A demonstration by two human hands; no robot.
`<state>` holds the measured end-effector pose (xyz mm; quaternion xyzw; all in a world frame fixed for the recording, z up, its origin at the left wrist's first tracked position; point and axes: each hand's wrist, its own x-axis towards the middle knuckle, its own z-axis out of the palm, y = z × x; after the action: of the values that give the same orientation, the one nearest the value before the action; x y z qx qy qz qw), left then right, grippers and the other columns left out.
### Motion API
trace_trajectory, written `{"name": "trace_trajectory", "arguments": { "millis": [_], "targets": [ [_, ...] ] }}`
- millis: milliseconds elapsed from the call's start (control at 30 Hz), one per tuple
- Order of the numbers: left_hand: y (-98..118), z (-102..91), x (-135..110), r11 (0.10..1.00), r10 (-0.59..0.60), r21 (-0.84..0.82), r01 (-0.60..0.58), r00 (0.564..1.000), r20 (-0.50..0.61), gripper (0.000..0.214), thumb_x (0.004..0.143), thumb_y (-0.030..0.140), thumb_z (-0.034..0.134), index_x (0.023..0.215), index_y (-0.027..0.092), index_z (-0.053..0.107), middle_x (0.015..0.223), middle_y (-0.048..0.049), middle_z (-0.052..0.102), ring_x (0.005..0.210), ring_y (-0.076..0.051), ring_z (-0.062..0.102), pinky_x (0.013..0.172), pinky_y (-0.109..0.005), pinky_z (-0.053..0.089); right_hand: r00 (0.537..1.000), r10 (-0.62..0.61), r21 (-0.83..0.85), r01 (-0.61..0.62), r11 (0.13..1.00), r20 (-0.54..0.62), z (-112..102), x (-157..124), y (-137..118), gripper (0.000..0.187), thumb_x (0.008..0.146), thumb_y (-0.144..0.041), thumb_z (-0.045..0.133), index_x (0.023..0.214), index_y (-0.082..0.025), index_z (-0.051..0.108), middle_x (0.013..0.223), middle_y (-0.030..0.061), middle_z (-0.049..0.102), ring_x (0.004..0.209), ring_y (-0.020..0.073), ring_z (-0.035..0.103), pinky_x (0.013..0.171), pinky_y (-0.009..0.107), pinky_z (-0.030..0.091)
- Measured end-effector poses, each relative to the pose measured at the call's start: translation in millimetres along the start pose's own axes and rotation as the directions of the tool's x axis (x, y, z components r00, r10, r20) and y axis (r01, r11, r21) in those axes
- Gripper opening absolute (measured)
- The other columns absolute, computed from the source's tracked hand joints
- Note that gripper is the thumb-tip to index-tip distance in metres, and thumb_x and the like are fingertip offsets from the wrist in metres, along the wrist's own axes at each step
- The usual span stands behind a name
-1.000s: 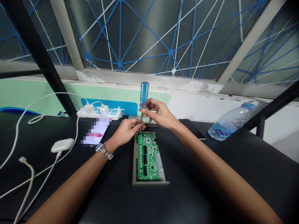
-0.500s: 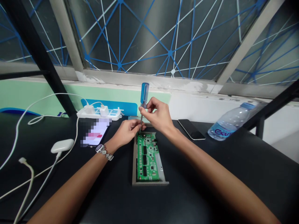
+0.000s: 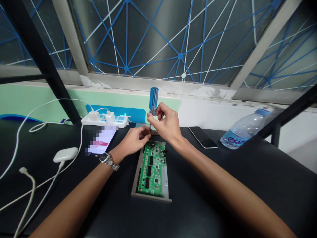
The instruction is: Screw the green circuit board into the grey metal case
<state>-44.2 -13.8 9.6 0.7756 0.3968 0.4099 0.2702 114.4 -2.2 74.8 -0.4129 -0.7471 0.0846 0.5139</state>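
Note:
My right hand (image 3: 167, 122) grips a screwdriver (image 3: 154, 97) with a clear blue handle, held upright with the tip down. Around the lower end of its metal shaft, the thumb and fingers of my left hand (image 3: 135, 140) are pinched together, hiding the tip and whatever it touches. Just below both hands lies a green circuit board (image 3: 153, 172) with black chips, seated in a grey metal frame (image 3: 151, 197) flat on the black table. The frame's far end is partly covered by my fingers.
At the left are a lit phone (image 3: 100, 142), a white power strip (image 3: 121, 121) with plugs, a white charging case (image 3: 65, 154) and loose white cables (image 3: 32, 195). A dark phone (image 3: 203, 137) and a tilted water bottle (image 3: 244, 130) are at the right, near the wall.
The framed circuit board has turned slightly, its near end swinging left and a little toward me. Both hands and the screwdriver have stayed almost in place.

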Motion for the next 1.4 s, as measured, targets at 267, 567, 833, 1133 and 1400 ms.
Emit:
{"name": "trace_trajectory", "arguments": {
  "millis": [267, 567, 833, 1133, 1400],
  "targets": [
    [-3.4, 8.5, -9.6, 0.824, -0.053, 0.565, -0.031, 0.99, 0.132, 0.024, 0.074, 0.014, 0.052, 0.098, 0.019, 0.053, 0.103, -0.012, 0.06, 0.097, -0.03, 0.061, 0.085, -0.044, 0.048, 1.0, -0.023, -0.023, 0.023, 0.999, 0.002, -1.9, 1.0, 0.3, 0.028, 0.08, -0.035, 0.063, 0.07, -0.023, 0.039, 0.062, -0.0057, 0.042, 0.057, 0.0117, 0.04, 0.057, 0.028, 0.031],
    [8.3, 26.6, -10.6, 0.782, -0.187, 0.6, 0.166, 0.982, -0.028, 0.017, 0.075, 0.017, 0.049, 0.092, 0.019, 0.049, 0.101, -0.0116, 0.06, 0.097, -0.028, 0.059, 0.082, -0.041, 0.046, 0.997, -0.047, -0.066, 0.043, 0.997, -0.064, 2.5, -2.0, -3.4, 0.028, 0.078, -0.032, 0.062, 0.068, -0.023, 0.037, 0.061, -0.0069, 0.037, 0.054, 0.0107, 0.035, 0.054, 0.027, 0.026],
    [11.3, 27.3, -10.6, 0.769, -0.202, 0.611, 0.19, 0.978, -0.05, 0.017, 0.075, 0.018, 0.05, 0.092, 0.018, 0.05, 0.1, -0.0122, 0.06, 0.094, -0.028, 0.059, 0.082, -0.042, 0.045, 0.995, -0.051, -0.062, 0.046, 0.997, -0.088, 4.2, -3.8, -2.8, 0.027, 0.078, -0.032, 0.061, 0.069, -0.023, 0.036, 0.062, -0.0067, 0.036, 0.055, 0.011, 0.034, 0.055, 0.027, 0.027],
    [6.9, 17.3, -11.1, 0.757, -0.136, 0.65, 0.067, 0.989, 0.056, 0.024, 0.076, 0.019, 0.049, 0.099, 0.017, 0.051, 0.102, -0.0128, 0.06, 0.096, -0.029, 0.06, 0.081, -0.042, 0.048, 0.999, 0.008, -0.056, -0.006, 0.998, 0.035, -2.1, 3.6, 4.0, 0.024, 0.081, -0.037, 0.061, 0.073, -0.023, 0.043, 0.064, -0.0044, 0.052, 0.056, 0.0125, 0.049, 0.057, 0.028, 0.035],
    [2.1, 3.8, -8.7, 0.795, -0.066, 0.606, 0.005, 0.995, 0.078, 0.021, 0.078, 0.023, 0.054, 0.098, 0.017, 0.056, 0.101, -0.0116, 0.063, 0.098, -0.031, 0.06, 0.084, -0.046, 0.048, 0.983, 0.038, 0.158, -0.066, 0.985, 0.178, -6.5, 6.1, 8.5, 0.025, 0.086, -0.04, 0.059, 0.079, -0.023, 0.043, 0.069, -0.0032, 0.062, 0.047, 0.0109, 0.058, 0.051, 0.027, 0.041]
  ]
}}
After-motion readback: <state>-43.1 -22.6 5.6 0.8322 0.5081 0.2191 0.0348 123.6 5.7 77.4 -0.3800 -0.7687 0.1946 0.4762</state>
